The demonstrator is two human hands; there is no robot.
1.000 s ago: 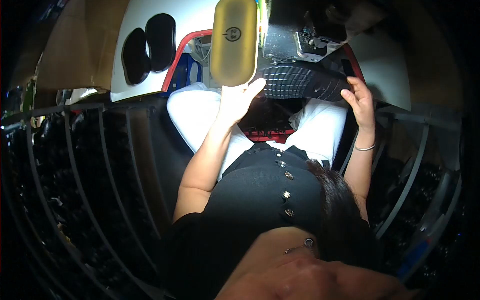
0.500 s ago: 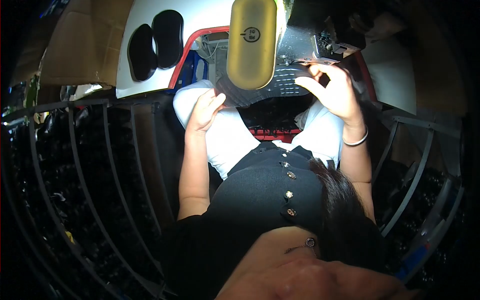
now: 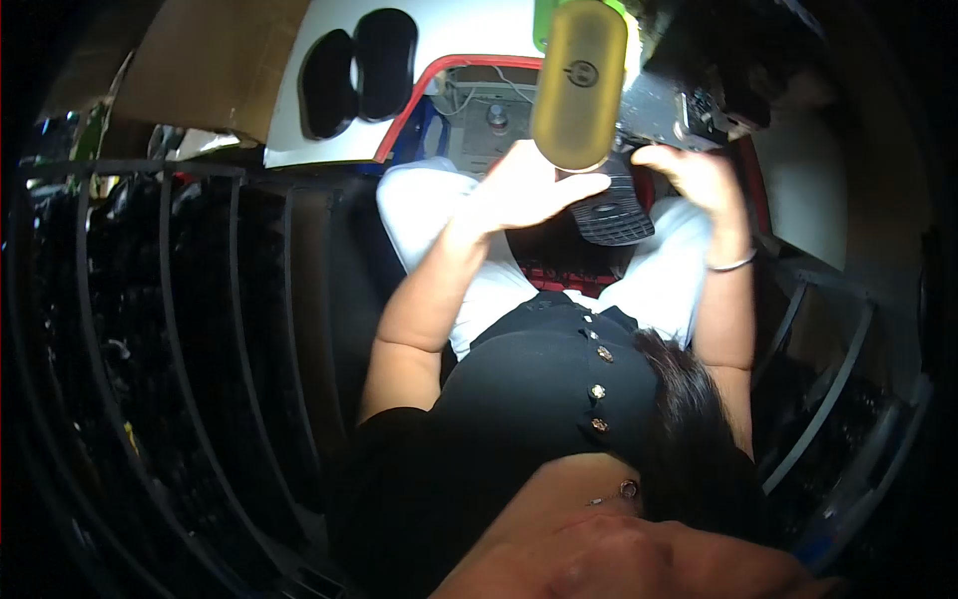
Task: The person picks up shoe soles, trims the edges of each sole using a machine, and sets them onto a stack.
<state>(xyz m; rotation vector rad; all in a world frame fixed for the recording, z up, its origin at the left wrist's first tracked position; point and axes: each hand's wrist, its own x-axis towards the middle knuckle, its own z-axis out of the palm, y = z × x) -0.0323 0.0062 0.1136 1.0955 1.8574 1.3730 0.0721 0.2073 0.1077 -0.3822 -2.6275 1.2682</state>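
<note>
A ribbed black shoe sole (image 3: 617, 215) slants down between my thighs, its upper end close to the dark metal machine (image 3: 659, 105). My left hand (image 3: 509, 195) is closed at the sole's left side, the thumb lying along its edge. The other left fingers are hidden behind a yellow oblong object (image 3: 581, 90) with a power symbol, which hangs in the foreground. On the right side of the sole, my right hand (image 3: 707, 185) is open, fingers apart and pointing toward the machine. It looks separate from the sole.
Two black soles (image 3: 386, 65) lie side by side on the white tabletop (image 3: 459, 25), which has a red-edged cutout (image 3: 424, 80). Metal rails (image 3: 165, 290) stand to my left, with dark piled items behind them. Cardboard (image 3: 200, 70) is at the back left.
The sole has turned from lying crosswise to slanting downward. My left hand has moved right and up with it. My right hand has shifted slightly right, and the view has moved.
</note>
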